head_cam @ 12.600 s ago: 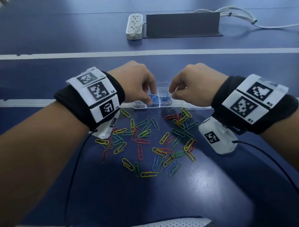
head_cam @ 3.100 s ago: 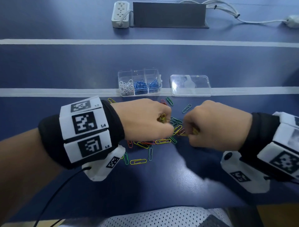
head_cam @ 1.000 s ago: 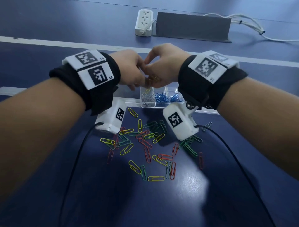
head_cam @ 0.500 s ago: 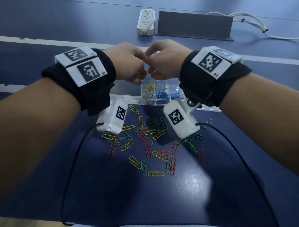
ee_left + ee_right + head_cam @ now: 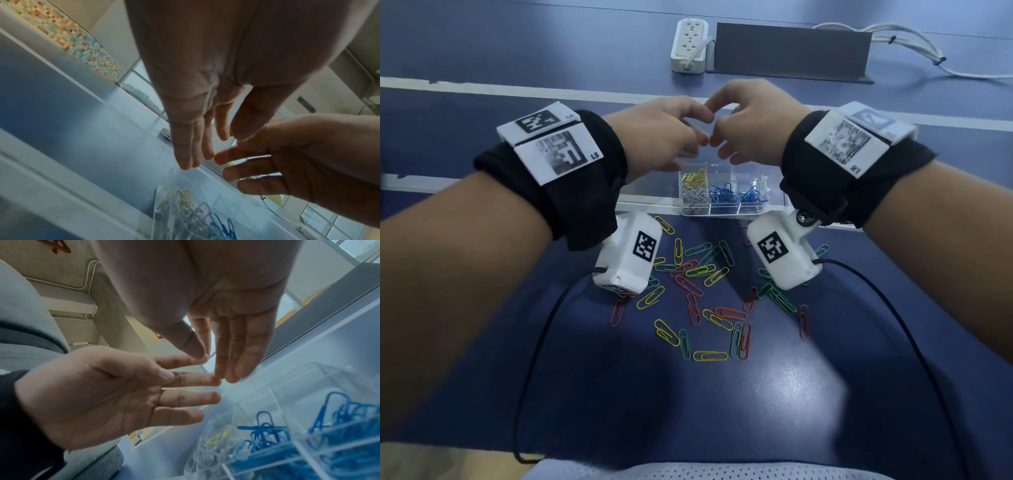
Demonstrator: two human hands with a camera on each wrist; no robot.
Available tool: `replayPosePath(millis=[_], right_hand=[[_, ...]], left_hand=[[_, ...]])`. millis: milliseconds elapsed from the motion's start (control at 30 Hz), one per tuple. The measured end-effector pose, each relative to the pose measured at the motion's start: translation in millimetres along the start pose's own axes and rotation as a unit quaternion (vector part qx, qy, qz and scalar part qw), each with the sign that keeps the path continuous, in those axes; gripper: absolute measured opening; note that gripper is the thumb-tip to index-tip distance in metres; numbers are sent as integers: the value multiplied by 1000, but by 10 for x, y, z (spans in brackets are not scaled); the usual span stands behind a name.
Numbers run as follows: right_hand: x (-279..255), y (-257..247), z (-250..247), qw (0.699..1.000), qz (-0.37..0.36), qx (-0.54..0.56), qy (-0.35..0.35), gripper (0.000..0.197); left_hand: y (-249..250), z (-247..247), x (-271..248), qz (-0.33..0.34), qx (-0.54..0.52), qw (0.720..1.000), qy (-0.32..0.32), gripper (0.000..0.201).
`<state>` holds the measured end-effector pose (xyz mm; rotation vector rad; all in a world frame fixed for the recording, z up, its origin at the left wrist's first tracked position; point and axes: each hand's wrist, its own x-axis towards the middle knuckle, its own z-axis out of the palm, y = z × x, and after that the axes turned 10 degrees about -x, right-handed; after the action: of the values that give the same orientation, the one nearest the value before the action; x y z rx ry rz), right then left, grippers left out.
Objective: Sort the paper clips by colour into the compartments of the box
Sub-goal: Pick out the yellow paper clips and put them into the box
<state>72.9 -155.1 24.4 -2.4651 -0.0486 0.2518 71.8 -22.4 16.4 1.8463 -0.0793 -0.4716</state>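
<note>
I hold both hands above the clear compartment box (image 5: 724,202), and neither holds anything. My left hand (image 5: 664,137) has its fingers (image 5: 191,146) straight and loosely spread, and my right hand (image 5: 751,125) is the same, its fingers (image 5: 232,350) stretched out with the tips nearly meeting those of the left. Under them the box sits on the blue table (image 5: 722,411), across a white stripe. Its far left compartment holds yellow paper clips (image 5: 695,177), the near left one white paper clips (image 5: 695,199), and the two near compartments beside it hold blue paper clips (image 5: 736,196). Nearer to me a loose scatter of red, green, yellow and a few blue paper clips (image 5: 705,294) lies on the table, well apart from the box. At the far edge stand a white power strip (image 5: 689,44) and a dark upright panel (image 5: 791,49).
</note>
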Motion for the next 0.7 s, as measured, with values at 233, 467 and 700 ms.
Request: replayPosePath(millis=[233,467,700], right_hand=[[-61,42,-19,994,-30,-105,8,38],[-350,-75,88,941,-181,-278,-58,26],[-488,-202,329,875,-251,-389,-143,29]], left_hand=[[-40,-95,-31,39,215,975,32,23],[-172,-213,-267,31,420,907,-17,7],[-274,-117,-322,65,489,869,-51,12]])
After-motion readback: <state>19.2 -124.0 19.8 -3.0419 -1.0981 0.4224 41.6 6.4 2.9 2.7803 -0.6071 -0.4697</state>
